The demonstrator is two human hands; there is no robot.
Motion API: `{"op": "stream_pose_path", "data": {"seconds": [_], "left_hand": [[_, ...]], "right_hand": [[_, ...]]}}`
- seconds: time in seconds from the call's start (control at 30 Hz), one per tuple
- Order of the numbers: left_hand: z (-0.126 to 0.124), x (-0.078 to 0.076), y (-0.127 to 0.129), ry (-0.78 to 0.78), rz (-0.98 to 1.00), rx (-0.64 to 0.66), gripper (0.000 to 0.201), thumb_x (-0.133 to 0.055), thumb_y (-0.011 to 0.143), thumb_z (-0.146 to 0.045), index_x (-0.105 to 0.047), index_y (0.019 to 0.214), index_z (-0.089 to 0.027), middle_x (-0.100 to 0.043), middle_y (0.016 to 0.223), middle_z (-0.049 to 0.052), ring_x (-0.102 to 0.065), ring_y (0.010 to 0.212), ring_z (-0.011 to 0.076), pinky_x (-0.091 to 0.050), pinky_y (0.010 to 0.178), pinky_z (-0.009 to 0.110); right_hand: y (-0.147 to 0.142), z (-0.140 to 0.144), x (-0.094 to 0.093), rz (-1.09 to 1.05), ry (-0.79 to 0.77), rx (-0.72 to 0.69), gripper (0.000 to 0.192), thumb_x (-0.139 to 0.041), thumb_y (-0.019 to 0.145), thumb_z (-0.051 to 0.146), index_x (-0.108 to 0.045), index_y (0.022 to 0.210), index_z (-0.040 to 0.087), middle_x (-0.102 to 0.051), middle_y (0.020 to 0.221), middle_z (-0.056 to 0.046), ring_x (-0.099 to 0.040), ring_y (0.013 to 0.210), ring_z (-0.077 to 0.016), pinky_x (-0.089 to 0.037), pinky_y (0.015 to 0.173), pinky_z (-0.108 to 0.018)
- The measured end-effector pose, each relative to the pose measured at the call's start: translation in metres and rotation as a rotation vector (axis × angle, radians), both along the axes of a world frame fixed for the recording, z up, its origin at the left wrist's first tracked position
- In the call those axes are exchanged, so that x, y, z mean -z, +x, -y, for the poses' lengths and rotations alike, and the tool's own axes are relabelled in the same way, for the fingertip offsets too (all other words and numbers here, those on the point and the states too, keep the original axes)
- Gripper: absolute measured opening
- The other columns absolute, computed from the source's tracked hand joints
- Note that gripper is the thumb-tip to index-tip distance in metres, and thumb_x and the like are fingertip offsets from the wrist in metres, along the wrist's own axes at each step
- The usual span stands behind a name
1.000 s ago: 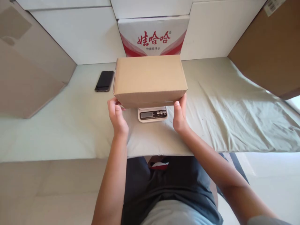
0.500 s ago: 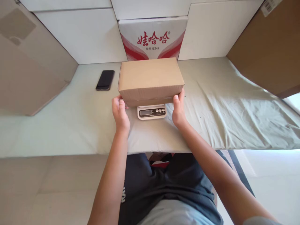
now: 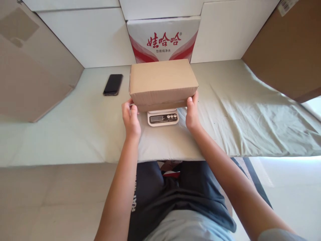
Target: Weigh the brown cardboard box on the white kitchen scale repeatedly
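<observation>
A closed brown cardboard box (image 3: 162,82) sits over a small white digital scale (image 3: 163,117), whose display and buttons stick out below the box's near edge. My left hand (image 3: 130,117) grips the box's near left corner. At the near right corner, my right hand (image 3: 192,113) holds the box with the fingers against its side. Whether the box rests fully on the scale cannot be told.
A black phone (image 3: 113,84) lies on the pale cloth-covered table (image 3: 238,110) left of the box. A white and red printed carton (image 3: 163,38) stands behind it. Large brown cartons (image 3: 32,73) lean at the left and at the right (image 3: 286,53).
The box has come down and moved slightly away from me onto the scale, looking smaller. Both hands moved inward and forward with it, still holding its near corners.
</observation>
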State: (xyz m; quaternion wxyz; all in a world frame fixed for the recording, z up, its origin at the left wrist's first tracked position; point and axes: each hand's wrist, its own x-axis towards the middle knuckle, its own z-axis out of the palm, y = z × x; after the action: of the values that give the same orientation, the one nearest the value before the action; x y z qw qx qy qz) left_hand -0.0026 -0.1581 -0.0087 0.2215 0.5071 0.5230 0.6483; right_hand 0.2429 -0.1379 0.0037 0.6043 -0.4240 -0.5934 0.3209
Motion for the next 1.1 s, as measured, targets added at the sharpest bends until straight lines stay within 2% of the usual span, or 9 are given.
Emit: {"op": "stream_pose_path", "data": {"seconds": [0.23,0.37,0.47,0.57,0.7,0.87,1.1], "left_hand": [[-0.001,-0.003,-0.001,0.076,-0.004,-0.099,0.061,-0.052,0.096,-0.074,-0.066,0.129,-0.024,-0.065,0.132,0.012,-0.064,0.11,0.0249,-0.054,0.088,0.038],[-0.003,-0.003,-0.001,0.093,0.05,-0.111,0.058,-0.053,0.096,-0.071,-0.067,0.125,-0.022,-0.066,0.131,0.014,-0.063,0.108,0.0249,-0.053,0.084,0.037],[-0.004,-0.001,-0.002,0.082,0.054,-0.114,0.06,-0.053,0.096,-0.074,-0.067,0.126,-0.023,-0.066,0.132,0.013,-0.063,0.111,0.0255,-0.053,0.084,0.037],[-0.007,0.002,-0.003,0.071,0.062,-0.103,0.062,-0.051,0.096,-0.077,-0.065,0.128,-0.025,-0.066,0.132,0.012,-0.064,0.113,0.0262,-0.054,0.085,0.037],[-0.009,0.005,-0.005,0.067,0.062,-0.094,0.064,-0.05,0.097,-0.077,-0.065,0.13,-0.024,-0.066,0.129,0.013,-0.065,0.112,0.0264,-0.056,0.085,0.038],[-0.009,0.005,-0.004,0.042,0.049,-0.092,0.062,-0.047,0.099,-0.074,-0.063,0.13,-0.024,-0.066,0.129,0.012,-0.065,0.112,0.0252,-0.056,0.089,0.037],[-0.008,0.006,-0.004,0.023,0.057,-0.104,0.061,-0.047,0.099,-0.075,-0.065,0.128,-0.024,-0.067,0.126,0.011,-0.066,0.109,0.0238,-0.056,0.086,0.035]], "right_hand": [[0.004,-0.012,0.017,-0.103,0.02,0.094,0.083,-0.037,0.095,0.085,-0.023,0.166,0.043,-0.025,0.181,-0.001,-0.019,0.173,-0.0302,-0.023,0.14,-0.065],[0.01,-0.02,0.024,-0.11,-0.002,0.092,0.083,-0.03,0.096,0.086,-0.019,0.167,0.045,-0.027,0.18,-0.001,-0.03,0.17,-0.0319,-0.029,0.137,-0.068],[0.013,-0.022,0.025,-0.069,-0.021,0.059,0.081,-0.027,0.097,0.085,-0.024,0.167,0.045,-0.036,0.176,-0.002,-0.036,0.167,-0.0315,-0.035,0.134,-0.068],[0.015,-0.021,0.024,-0.074,-0.025,0.061,0.08,-0.029,0.097,0.085,-0.031,0.165,0.043,-0.042,0.172,-0.003,-0.036,0.167,-0.0325,-0.038,0.133,-0.068],[0.014,-0.021,0.024,-0.034,-0.018,0.075,0.081,-0.024,0.096,0.088,-0.034,0.164,0.045,-0.041,0.172,-0.001,-0.035,0.167,-0.0325,-0.04,0.132,-0.067],[0.015,-0.022,0.027,-0.079,-0.07,0.062,0.079,-0.026,0.097,0.086,-0.038,0.161,0.042,-0.046,0.17,-0.004,-0.044,0.162,-0.0338,-0.043,0.13,-0.067],[0.018,-0.024,0.026,-0.069,-0.045,0.016,0.076,-0.023,0.099,0.084,-0.039,0.159,0.04,-0.048,0.169,-0.002,-0.042,0.163,-0.03,-0.041,0.134,-0.06]]}}
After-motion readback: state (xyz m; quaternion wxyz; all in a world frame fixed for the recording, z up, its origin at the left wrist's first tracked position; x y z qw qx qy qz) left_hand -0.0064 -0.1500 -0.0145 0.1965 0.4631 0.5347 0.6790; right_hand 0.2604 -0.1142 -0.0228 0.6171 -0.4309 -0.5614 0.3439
